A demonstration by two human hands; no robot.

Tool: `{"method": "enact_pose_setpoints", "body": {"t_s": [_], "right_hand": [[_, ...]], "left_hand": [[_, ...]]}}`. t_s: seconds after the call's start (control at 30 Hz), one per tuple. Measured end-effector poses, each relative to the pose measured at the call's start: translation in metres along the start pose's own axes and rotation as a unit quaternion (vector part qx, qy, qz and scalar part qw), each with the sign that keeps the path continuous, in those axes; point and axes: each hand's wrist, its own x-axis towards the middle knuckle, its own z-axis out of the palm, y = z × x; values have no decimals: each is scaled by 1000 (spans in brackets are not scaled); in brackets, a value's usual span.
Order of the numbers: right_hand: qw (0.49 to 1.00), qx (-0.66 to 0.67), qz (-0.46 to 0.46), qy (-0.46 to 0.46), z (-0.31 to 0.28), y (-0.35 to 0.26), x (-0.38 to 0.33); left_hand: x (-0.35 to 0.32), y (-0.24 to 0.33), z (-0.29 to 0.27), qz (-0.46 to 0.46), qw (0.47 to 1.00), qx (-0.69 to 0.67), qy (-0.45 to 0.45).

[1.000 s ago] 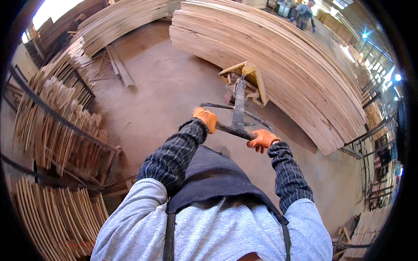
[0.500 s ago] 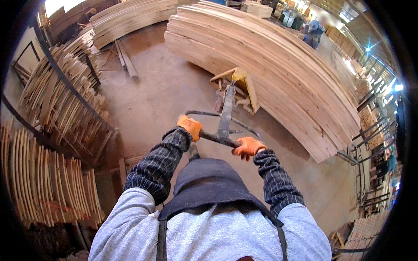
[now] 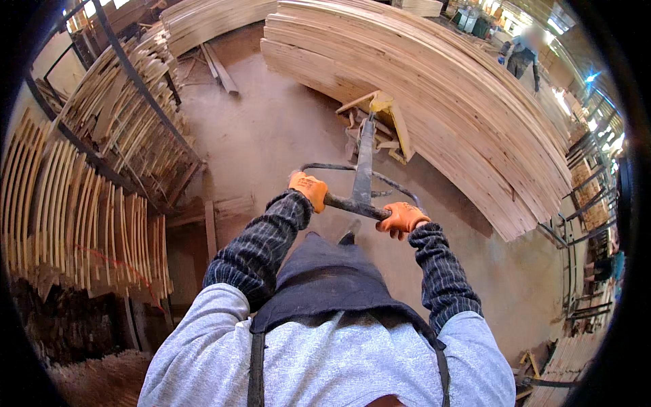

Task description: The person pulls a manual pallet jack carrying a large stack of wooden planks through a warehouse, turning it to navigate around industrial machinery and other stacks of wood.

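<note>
Hands [image 3: 309, 191] [image 3: 403, 218] grip bar [image 3: 356, 206] over open floor [image 3: 254, 132].

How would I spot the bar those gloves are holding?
Find the big stack of pale boards ahead. Near its lower edge, a yellow frame joins a grey shaft running toward the person. The shaft's near end meets a dark crossbar gripped by the left hand and right hand, thicker than the curved bar beyond.

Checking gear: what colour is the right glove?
The right glove is orange, best in head view.

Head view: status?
Left and right orange-gloved hands: closed on black bar handle. Yellow-and-grey metal pallet jack: ahead. Directly beyond, blocking forward: long pale plank stack.
</note>
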Motion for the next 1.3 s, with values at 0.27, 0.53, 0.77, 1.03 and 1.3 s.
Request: {"method": "enact_pose_setpoints", "body": {"t_s": [0.27,0.53,0.77,1.03,1.3], "right_hand": [[999,-44,-11,-15,34,33,-57],[996,-48,-24,-64,69,83,-113],[994,-76,-44,-62,98,116,-167],[987,-117,-82,-80,128,173,-203],[978,-150,-113,-90,132,278,-256]], "left_hand": [[-70,56,30,-4,997,-27,70],[-138,130,68,-48,993,-35,102],[-192,188,86,-73,993,-42,81],[-231,260,126,-103,988,-65,99],[-256,393,171,-155,975,-61,144]]}}
